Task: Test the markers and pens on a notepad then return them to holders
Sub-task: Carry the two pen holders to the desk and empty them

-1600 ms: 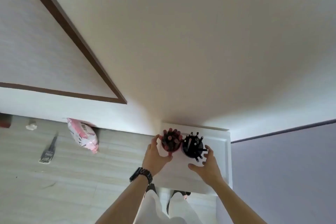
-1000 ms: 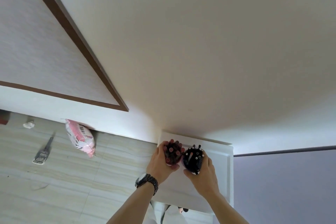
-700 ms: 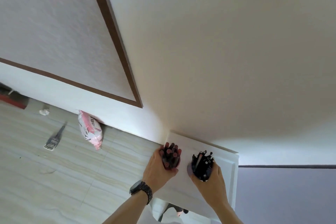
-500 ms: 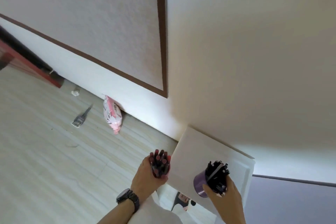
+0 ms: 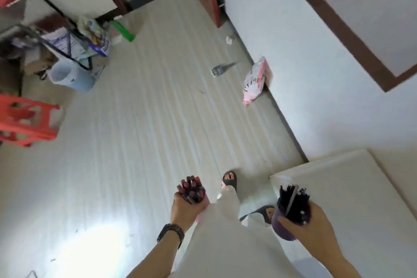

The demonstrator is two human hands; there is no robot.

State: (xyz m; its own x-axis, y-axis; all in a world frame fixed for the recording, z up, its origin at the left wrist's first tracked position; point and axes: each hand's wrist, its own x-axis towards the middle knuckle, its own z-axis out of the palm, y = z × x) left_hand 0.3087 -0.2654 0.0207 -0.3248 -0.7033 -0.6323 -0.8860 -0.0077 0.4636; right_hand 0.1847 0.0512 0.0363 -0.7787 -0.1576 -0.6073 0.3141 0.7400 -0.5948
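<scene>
Gripping a pink holder of red-capped markers (image 5: 191, 189), the left hand (image 5: 184, 210) sits at 6 o'clock; the right hand (image 5: 316, 225) at 4 o'clock clamps a purple holder (image 5: 281, 228) of dark pens (image 5: 292, 201).

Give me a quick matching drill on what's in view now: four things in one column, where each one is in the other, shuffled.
Things:
1. holder of red-capped markers
2. purple holder of dark pens
3. pink packet
4. red plastic stool

Places:
A. on the floor against the wall base
B. gripped in the right hand
C. at the left edge of the view
D. gripped in the left hand

Pairs: 1-D, 2-B, 3-A, 4-C
</scene>
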